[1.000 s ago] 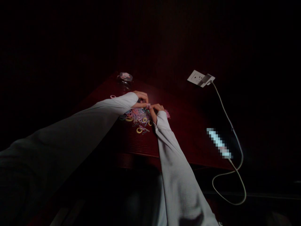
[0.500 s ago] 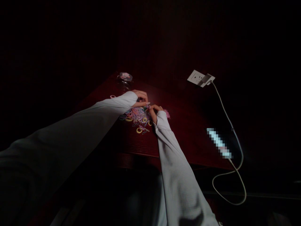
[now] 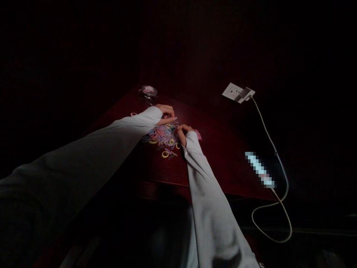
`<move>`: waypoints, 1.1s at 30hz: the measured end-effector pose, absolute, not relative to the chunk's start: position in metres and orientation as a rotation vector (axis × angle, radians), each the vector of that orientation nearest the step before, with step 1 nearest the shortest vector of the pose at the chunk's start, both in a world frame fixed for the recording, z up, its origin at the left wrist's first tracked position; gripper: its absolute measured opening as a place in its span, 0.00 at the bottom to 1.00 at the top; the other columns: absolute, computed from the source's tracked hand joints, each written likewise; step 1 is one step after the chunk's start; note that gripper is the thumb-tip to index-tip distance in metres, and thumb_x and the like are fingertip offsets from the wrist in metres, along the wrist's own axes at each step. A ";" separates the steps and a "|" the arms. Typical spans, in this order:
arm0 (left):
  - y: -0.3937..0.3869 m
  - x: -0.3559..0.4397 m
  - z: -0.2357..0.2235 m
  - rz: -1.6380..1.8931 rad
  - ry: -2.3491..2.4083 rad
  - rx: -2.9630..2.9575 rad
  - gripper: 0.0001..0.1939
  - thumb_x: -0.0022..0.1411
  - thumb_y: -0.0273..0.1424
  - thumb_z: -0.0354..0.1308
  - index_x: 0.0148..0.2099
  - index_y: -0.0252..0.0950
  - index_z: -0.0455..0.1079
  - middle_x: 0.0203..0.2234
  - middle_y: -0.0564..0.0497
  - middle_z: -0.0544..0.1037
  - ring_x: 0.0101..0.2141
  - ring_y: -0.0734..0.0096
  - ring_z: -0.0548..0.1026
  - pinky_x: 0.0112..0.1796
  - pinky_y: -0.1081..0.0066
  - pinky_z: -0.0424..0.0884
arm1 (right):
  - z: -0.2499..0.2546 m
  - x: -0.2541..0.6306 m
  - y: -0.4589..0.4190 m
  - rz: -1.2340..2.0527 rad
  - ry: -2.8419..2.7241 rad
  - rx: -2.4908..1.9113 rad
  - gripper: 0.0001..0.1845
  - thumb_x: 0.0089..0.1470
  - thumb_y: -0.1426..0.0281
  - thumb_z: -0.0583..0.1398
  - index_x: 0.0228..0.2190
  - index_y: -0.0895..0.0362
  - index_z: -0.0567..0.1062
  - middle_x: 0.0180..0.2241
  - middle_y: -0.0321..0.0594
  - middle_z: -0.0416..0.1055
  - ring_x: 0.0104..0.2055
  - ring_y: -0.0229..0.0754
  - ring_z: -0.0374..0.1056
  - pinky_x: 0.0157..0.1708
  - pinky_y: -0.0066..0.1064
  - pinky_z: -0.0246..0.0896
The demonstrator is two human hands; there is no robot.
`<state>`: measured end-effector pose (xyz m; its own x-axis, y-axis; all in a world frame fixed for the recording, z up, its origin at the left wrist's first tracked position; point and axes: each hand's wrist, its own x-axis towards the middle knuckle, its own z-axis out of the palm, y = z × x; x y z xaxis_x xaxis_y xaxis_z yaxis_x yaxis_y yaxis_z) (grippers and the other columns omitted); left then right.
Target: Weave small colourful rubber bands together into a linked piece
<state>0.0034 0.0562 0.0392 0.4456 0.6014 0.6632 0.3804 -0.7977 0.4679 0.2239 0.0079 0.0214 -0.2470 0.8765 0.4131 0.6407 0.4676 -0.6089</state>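
Observation:
A loose pile of small colourful hair ties and hair clips (image 3: 163, 137) lies on the dark red wooden table. Over the far edge of the pile is my left hand (image 3: 166, 112), its thumb and fingers closed in a pinch. A small pale purple piece shows just below the fingertips, too small to name. My right hand (image 3: 184, 131) rests at the pile's right side with thumb and fingers pressed together; what they hold, if anything, is hidden. A yellow ring-shaped hair tie (image 3: 165, 154) lies at the near edge of the pile. Pink items (image 3: 198, 134) sit just beyond my right wrist.
Behind my left hand stands a clear jar with a patterned lid (image 3: 149, 90). To the right are a wall socket (image 3: 233, 92) with a plugged-in charger and a white cable (image 3: 266, 130) looping to a blurred-out device (image 3: 260, 169). The table's front edge (image 3: 167, 182) runs below the pile.
My left hand has lifted slightly up and away from my right hand, opening a small gap between their fingertips. My right hand stays almost where it was.

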 end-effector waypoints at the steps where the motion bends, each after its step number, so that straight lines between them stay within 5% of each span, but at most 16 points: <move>1: 0.056 0.003 0.040 1.282 0.870 2.449 0.16 0.73 0.40 0.61 0.34 0.35 0.79 0.32 0.50 0.80 0.27 0.76 0.70 0.34 0.73 0.68 | 0.022 0.224 0.007 0.422 -1.981 -1.260 0.22 0.69 0.51 0.56 0.28 0.50 0.75 0.28 0.35 0.75 0.37 0.45 0.69 0.49 0.36 0.63; 11: 0.053 0.003 0.037 1.124 0.919 2.569 0.22 0.74 0.42 0.57 0.28 0.38 0.73 0.26 0.53 0.75 0.31 0.72 0.73 0.36 0.72 0.65 | 0.008 0.221 0.016 0.390 -1.900 -1.191 0.27 0.70 0.48 0.55 0.28 0.50 0.77 0.29 0.38 0.76 0.39 0.47 0.69 0.48 0.38 0.63; 20: 0.057 0.005 0.032 1.083 0.752 2.507 0.20 0.77 0.44 0.55 0.43 0.38 0.82 0.41 0.46 0.82 0.37 0.67 0.77 0.42 0.67 0.72 | 0.014 0.222 0.012 0.418 -1.919 -1.180 0.27 0.69 0.45 0.55 0.28 0.49 0.77 0.30 0.38 0.77 0.38 0.47 0.69 0.48 0.38 0.63; 33: 0.060 0.006 0.032 1.059 0.747 2.500 0.21 0.76 0.44 0.56 0.34 0.37 0.79 0.35 0.47 0.82 0.34 0.69 0.75 0.41 0.69 0.71 | 0.012 0.222 0.014 0.384 -1.919 -1.168 0.28 0.70 0.44 0.54 0.28 0.50 0.76 0.30 0.38 0.76 0.38 0.46 0.68 0.46 0.37 0.64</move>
